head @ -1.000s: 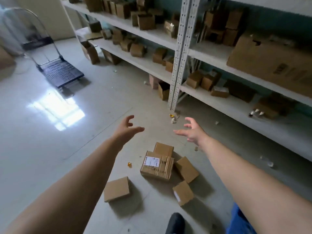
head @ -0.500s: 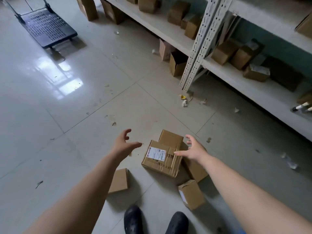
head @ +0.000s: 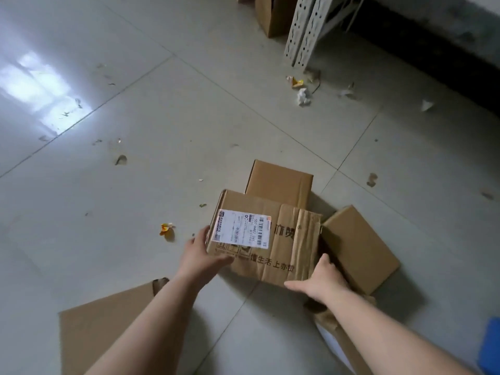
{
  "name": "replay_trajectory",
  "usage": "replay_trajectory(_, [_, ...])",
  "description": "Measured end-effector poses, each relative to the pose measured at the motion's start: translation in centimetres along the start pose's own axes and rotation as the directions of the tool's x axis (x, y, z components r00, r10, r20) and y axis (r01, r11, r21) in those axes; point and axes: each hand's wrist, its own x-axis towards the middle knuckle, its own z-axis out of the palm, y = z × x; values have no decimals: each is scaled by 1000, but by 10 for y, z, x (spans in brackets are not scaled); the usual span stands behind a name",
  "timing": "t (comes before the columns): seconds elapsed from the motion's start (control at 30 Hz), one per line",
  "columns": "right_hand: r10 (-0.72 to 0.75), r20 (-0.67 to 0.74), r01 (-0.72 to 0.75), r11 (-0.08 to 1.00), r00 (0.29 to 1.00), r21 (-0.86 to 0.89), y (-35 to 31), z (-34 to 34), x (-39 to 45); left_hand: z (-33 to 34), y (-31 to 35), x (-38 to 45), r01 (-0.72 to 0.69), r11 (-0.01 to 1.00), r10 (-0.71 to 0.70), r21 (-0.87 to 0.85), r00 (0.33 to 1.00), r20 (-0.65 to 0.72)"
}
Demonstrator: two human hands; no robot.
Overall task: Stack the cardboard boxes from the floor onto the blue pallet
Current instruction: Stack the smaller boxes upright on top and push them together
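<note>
Gripping labelled box [head: 266, 239] from both sides: your left hand [head: 201, 255] clasps its left edge, thumb on top; your right hand [head: 322, 280] holds near right corner, fingers behind. Box sits on tiled floor [head: 162, 131]. Plain boxes touch it: one right [head: 359, 244], one behind [head: 280, 182]. Shelf upright [head: 305, 31] farther off.

Two bare forearms reach in from the bottom edge, with no sleeves, watch or jewellery showing. The left hand [head: 201, 255] and right hand [head: 322, 282] wear no gloves. A bit of blue clothing [head: 489, 345] shows at the lower right corner.
</note>
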Motion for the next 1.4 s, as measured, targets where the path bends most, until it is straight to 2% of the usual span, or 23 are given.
replay_trajectory(0.13, [-8,67,-10,968,998,250,11,21,36,29,-8,31,25,998,-25,-52,1000,-5])
replay_trajectory(0.23, [4,-8,0,906,1000,422,11,8,36,33,10,28,54,994,-56,-96,998,-14])
replay_trajectory(0.33, [-9,-23,20,846,1000,533,7,-28,9,16,51,3,45,998,-47,-46,998,-30])
replay_trajectory(0.47, [-71,-71,101,734,995,672,-17,-121,-57,-32,148,-49,-74,976,68,-203,997,-40])
replay_trajectory(0.63, [-155,-245,287,620,957,730,-60,-309,-192,-109,343,-157,-355,898,342,-260,935,-97])
replay_trajectory(0.83, [-203,-486,524,434,850,733,-54,-516,-397,-178,546,-344,-597,748,584,-289,800,-142])
replay_trajectory(1.03, [-196,-704,727,289,682,623,-9,-650,-576,-206,682,-518,-733,617,700,-286,677,-227])
replay_trajectory(1.17, [-176,-824,837,226,538,498,26,-698,-668,-211,726,-606,-809,495,779,-317,575,-252])
replay_trajectory(1.23, [-133,-870,872,205,475,445,44,-709,-705,-212,737,-638,-818,454,803,-353,547,-237])
replay_trajectory(1.4, [-12,-919,899,208,395,384,89,-700,-777,-199,743,-694,-790,385,854,-476,501,-140])
